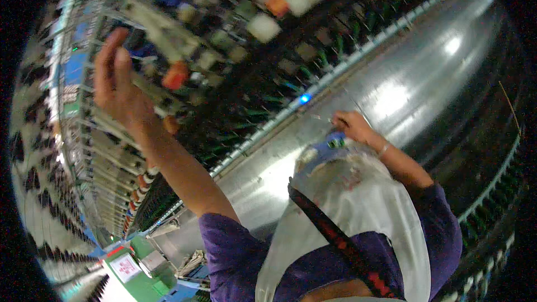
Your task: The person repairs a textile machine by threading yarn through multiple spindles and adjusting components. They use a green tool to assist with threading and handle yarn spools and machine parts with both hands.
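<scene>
My left hand [120, 84] is raised at the left beside the upper parts of a long machine [184, 28]. Its fingers are stretched out and somewhat blurred, and I see nothing held in it. Down by my waist, my right hand [358, 127] has its fingers curled together in a pinch; what they hold, if anything, is too small to name. Just below that hand is a blue bundle [330, 144] with a greenish round piece, at the top of my white apron [358, 190]. A dark strap [335, 235] with red marks crosses the apron.
Dark green spindles [321, 59] line a pale rail [358, 56] with a lit blue lamp [305, 98]. Orange [176, 75] and white blocks [263, 27] sit on the machine. A shiny metal floor strip [391, 98] runs along it. At lower left stands a green box [137, 271].
</scene>
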Demonstrator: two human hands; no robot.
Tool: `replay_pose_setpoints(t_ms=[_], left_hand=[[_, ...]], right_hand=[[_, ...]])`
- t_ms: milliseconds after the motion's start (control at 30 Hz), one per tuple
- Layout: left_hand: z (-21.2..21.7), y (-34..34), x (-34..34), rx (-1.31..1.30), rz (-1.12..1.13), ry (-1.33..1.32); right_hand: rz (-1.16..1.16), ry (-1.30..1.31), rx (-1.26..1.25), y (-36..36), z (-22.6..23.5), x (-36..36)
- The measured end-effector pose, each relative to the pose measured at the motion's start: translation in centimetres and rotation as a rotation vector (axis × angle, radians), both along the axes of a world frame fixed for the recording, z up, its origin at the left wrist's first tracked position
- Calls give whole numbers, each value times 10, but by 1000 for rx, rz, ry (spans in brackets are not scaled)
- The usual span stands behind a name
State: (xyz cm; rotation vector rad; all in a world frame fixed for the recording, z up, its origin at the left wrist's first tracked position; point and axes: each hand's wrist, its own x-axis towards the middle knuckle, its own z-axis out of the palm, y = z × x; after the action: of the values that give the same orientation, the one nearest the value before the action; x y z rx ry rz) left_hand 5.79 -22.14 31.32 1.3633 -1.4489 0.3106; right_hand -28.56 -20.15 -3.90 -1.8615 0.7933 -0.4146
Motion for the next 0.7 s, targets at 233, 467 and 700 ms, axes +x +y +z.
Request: replay_pose_setpoints(t_ms=[233,467,700], left_hand=[[-21,8,-57,473,-440,-407],[-71,0,-58,42,210,247],[-118,-14,-65,92,127,274]], right_hand=[[-301,-236,735,-19,15,-60],[-147,251,439,-28,70,-83],[206,367,239,-25,127,-107]])
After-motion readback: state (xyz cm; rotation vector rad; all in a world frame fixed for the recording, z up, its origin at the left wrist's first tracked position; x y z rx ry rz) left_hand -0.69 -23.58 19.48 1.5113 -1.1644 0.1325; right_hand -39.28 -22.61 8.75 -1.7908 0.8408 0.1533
